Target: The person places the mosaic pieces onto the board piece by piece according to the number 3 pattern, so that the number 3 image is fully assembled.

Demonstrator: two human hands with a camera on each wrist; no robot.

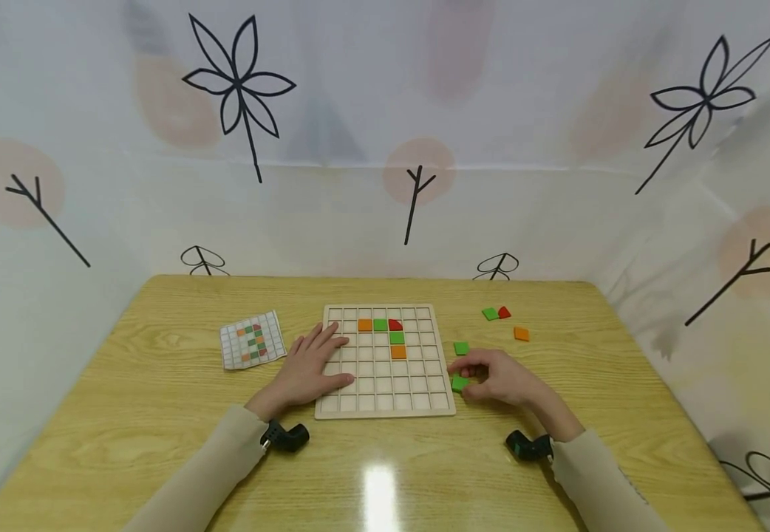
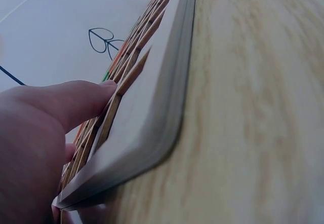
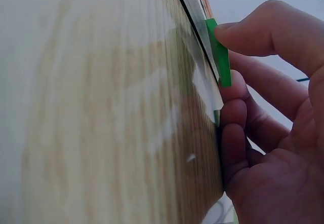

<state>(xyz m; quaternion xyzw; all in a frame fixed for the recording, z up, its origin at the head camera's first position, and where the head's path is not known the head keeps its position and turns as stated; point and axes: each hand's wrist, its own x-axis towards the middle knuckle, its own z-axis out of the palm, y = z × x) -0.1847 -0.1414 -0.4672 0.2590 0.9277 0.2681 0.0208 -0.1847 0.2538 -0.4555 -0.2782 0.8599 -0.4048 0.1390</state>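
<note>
Nearest my head camera, the left sleeve (image 1: 205, 473) and right sleeve (image 1: 604, 484) reach in over the wood-grain surface (image 1: 332, 488), a black wrist camera (image 1: 287, 437) at each cuff. I see the left hand (image 1: 304, 371) spread with straight fingers across the left part of a grid board (image 1: 383, 403), its thumb touching the grid. Over on the other side, the right hand (image 1: 501, 378) pinches a green tile (image 1: 459, 383) between thumb and fingers, just beside the board's right edge. In the cells I count an orange square (image 1: 365, 325), a green square (image 1: 380, 325) and a red rounded piece (image 1: 394, 325) in one row, then another green square (image 1: 396, 338) and another orange square (image 1: 398, 352) running down below the red one. Beyond the right hand lie a second green tile (image 1: 461, 348), a green piece (image 1: 490, 314) just beside a red piece (image 1: 505, 312), and a loose orange tile (image 1: 522, 334), while a pattern card (image 1: 235, 347) rests just left of the left hand
</note>
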